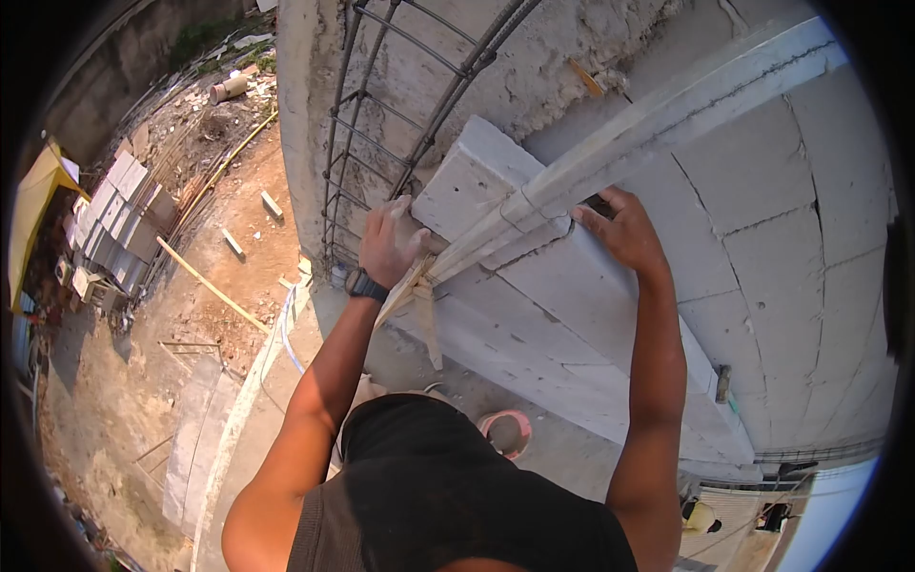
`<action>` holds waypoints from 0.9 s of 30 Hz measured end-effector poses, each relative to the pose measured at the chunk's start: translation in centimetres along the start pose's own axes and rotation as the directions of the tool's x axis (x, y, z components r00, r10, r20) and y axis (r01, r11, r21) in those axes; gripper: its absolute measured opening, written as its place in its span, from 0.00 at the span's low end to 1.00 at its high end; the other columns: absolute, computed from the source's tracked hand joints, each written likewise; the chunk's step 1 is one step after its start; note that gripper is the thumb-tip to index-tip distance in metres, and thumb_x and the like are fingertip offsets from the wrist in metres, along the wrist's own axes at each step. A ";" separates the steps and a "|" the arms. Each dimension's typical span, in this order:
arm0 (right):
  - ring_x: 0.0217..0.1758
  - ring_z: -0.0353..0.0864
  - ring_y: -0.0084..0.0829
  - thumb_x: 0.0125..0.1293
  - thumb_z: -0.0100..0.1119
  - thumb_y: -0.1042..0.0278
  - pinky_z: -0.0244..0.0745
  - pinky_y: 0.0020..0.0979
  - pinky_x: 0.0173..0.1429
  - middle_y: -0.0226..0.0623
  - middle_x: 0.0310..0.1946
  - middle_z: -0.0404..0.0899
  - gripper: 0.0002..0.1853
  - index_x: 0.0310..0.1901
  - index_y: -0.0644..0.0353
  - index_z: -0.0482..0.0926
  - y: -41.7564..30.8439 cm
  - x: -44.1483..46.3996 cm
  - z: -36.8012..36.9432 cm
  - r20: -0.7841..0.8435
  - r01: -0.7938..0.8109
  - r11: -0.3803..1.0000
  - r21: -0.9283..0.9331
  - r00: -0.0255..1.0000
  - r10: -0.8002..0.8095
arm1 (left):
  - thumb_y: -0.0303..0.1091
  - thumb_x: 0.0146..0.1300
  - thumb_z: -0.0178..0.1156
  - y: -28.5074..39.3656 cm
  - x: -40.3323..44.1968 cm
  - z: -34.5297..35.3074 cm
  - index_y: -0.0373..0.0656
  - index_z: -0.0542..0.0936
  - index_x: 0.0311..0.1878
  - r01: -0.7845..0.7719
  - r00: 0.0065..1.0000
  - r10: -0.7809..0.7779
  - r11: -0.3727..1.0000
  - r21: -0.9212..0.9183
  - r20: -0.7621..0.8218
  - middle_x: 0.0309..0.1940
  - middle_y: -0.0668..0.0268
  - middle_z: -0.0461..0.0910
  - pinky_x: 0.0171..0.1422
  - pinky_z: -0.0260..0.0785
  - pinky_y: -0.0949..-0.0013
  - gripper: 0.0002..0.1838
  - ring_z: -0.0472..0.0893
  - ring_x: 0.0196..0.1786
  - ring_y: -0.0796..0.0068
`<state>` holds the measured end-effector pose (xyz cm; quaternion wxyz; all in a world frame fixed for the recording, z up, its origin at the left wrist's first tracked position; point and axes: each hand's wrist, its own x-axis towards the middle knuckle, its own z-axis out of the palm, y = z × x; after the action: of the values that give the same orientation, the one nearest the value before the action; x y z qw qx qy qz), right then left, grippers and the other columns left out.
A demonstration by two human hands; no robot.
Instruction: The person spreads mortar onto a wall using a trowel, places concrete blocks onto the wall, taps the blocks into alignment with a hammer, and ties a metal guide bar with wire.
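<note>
A pale lightweight concrete block (477,176) lies on top of a block wall, tilted across the view. My left hand (389,243), with a dark watch on its wrist, grips the block's left end beside the steel rebar cage (367,153). On the other side, my right hand (624,234) curls its fingers and thumb over the block's near right end. A long whitish wooden beam (658,133) crosses over the block between my hands and hides part of it. Below, the laid block wall (562,296) runs toward the lower right.
A pink bucket (503,434) holding grey material stands on the floor below. A wooden brace (426,315) hangs by the beam's lower end. On the left, the floor's edge drops to dirt ground with stacked blocks (119,224) and a yellow canopy (43,200).
</note>
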<state>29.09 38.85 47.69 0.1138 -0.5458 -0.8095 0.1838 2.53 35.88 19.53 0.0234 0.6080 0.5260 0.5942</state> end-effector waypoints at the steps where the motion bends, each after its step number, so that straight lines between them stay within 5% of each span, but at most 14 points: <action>1: 0.49 0.80 0.34 0.65 0.68 0.58 0.71 0.33 0.59 0.42 0.44 0.84 0.20 0.52 0.66 0.81 0.1 -0.1 0.1 -0.002 -0.003 1.000 0.003 1.000 0.003 | 0.35 0.53 0.73 -0.2 0.1 0.1 0.42 0.75 0.62 -0.002 1.000 0.002 1.000 0.000 0.004 0.57 0.58 0.78 0.64 0.69 0.55 0.32 0.75 0.58 0.52; 12: 0.59 0.80 0.38 0.65 0.66 0.62 0.69 0.35 0.67 0.45 0.55 0.83 0.23 0.59 0.64 0.79 0.2 -0.2 0.3 -0.015 -0.002 0.998 0.059 1.000 0.003 | 0.35 0.50 0.76 -0.8 0.6 0.5 0.38 0.76 0.54 -0.077 0.996 0.075 0.995 0.056 0.037 0.51 0.55 0.80 0.59 0.69 0.54 0.29 0.76 0.53 0.50; 27: 0.59 0.80 0.38 0.66 0.66 0.62 0.70 0.36 0.66 0.45 0.55 0.83 0.22 0.59 0.64 0.80 1.8 0.4 0.9 -0.012 0.091 0.991 0.101 0.996 -0.090 | 0.37 0.50 0.75 -0.7 0.5 0.5 0.40 0.76 0.55 -0.091 0.996 0.088 0.989 0.113 0.030 0.51 0.57 0.79 0.58 0.69 0.54 0.29 0.76 0.52 0.51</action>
<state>30.12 39.67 46.13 0.1525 -0.5029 -0.8225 0.2175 2.37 36.82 19.24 -0.0316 0.6388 0.5307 0.5561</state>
